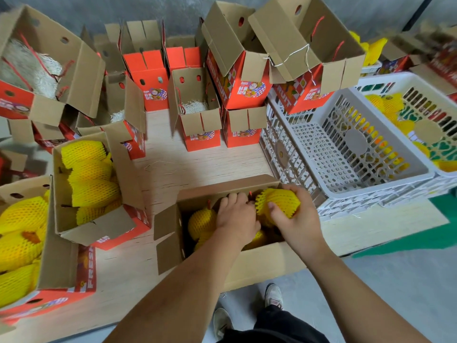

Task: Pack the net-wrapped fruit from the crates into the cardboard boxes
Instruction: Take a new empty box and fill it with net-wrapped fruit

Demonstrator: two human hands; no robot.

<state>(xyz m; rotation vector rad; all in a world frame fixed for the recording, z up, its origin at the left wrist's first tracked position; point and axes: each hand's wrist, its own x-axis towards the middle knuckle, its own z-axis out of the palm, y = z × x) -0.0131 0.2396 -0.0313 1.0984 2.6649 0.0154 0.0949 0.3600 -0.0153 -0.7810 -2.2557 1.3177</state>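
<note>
An open cardboard box stands at the table's near edge with yellow net-wrapped fruit inside. My right hand grips another net-wrapped fruit over the box's far right corner. My left hand reaches down into the box among the fruit; whether its fingers hold anything is hidden. Right of the box sits a white plastic crate with nothing visible inside. A second white crate further right holds more yellow-netted fruit.
Two boxes filled with netted fruit, one and another, stand at the left. Several open red-and-brown boxes, some with pale shredded padding, crowd the back of the wooden table. Two more boxes sit on the crate's far rim.
</note>
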